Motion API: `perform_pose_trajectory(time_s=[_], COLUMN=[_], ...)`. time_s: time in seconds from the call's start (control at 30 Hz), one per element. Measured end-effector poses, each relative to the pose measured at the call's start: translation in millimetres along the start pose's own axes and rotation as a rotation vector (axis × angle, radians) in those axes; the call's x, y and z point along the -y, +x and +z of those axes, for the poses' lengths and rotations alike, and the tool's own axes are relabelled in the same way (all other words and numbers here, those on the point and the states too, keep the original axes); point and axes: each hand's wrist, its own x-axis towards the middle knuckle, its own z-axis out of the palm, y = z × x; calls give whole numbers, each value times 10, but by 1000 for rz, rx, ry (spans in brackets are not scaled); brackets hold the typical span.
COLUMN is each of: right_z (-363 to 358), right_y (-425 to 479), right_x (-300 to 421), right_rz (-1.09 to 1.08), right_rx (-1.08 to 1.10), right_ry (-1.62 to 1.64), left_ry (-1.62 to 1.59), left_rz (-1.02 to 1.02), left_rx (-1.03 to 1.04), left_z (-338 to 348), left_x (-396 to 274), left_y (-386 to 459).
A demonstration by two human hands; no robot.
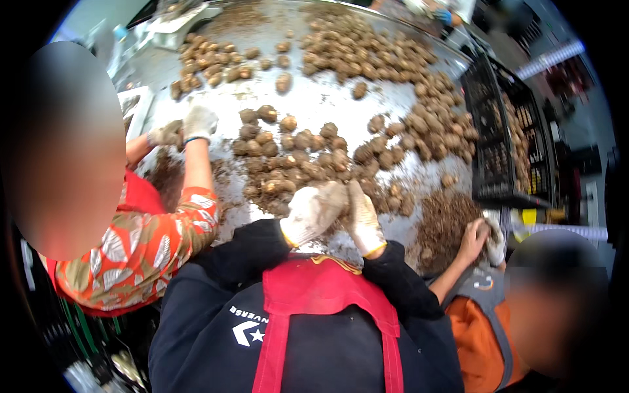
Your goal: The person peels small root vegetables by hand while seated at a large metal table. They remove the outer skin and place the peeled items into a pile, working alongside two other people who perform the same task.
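Observation:
My left hand (pixel 313 212), in a soiled white knit glove, is curled at the near edge of a heap of brown taro corms (pixel 300 169). Close beside it is my right hand (pixel 364 218), gloved the same way, its fingers pointing away from me. The fingertips of both hands nearly meet over the metal table (pixel 324 100). Whether a corm sits between them is hidden by the gloves. Several corms just beyond my fingers show pale trimmed patches and clinging soil.
Larger corm piles (pixel 363 49) spread across the far side and right. A black plastic crate (pixel 496 142) holding corms stands at right. Fibrous peelings (pixel 444 223) lie near right. Co-workers' hands work at left, a gloved hand (pixel 200 120), and at right, a bare hand (pixel 475 238).

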Motion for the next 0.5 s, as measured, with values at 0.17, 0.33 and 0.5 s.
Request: perform_pose_trajectory(time_s=[0.17, 0.33, 0.5], right_z=[-43, -87, -4], right_y=[-122, -88, 21], right_x=[302, 344, 29], right_rz=[-641, -840, -568], right_rx=[153, 322, 166], right_ry=[-1092, -955, -595], left_ry=[-860, -1273, -377], left_rz=[-62, -271, 429], left_rx=[-53, 2, -674], left_z=[221, 286, 298], left_x=[214, 345, 406], left_y=[-200, -276, -17])
